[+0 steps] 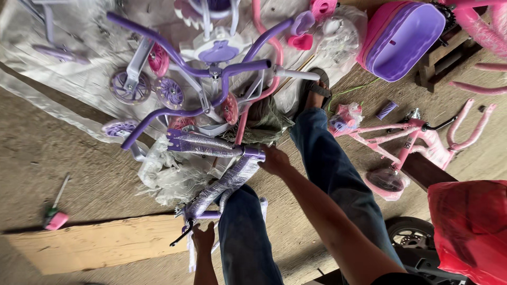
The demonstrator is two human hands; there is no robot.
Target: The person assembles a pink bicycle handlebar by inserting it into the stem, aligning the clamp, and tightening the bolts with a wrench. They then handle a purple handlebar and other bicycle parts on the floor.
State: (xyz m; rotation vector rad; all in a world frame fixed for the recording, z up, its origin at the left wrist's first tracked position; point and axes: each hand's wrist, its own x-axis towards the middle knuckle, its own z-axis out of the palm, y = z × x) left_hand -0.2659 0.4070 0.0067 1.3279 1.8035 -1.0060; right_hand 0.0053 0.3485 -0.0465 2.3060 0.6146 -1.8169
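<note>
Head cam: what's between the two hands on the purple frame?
Between the left hand and right hand runs the plastic-wrapped tube of the purple bike frame, with the person's left knee beside it.

The frame [222, 182] is purple under clear wrap. The handlebar [200, 71] is purple, the small wheels [169, 92] purple and pink. The other frame [406, 140] is pink. The jeans [327, 158] are blue, the bag [470, 227] red.

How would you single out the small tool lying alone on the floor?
Start at the pale wooden board along the floor's lower left. Just above its left end lies a screwdriver. Its pink and green handle and thin metal shaft distinguish it from the purple bike parts nearby.
</note>
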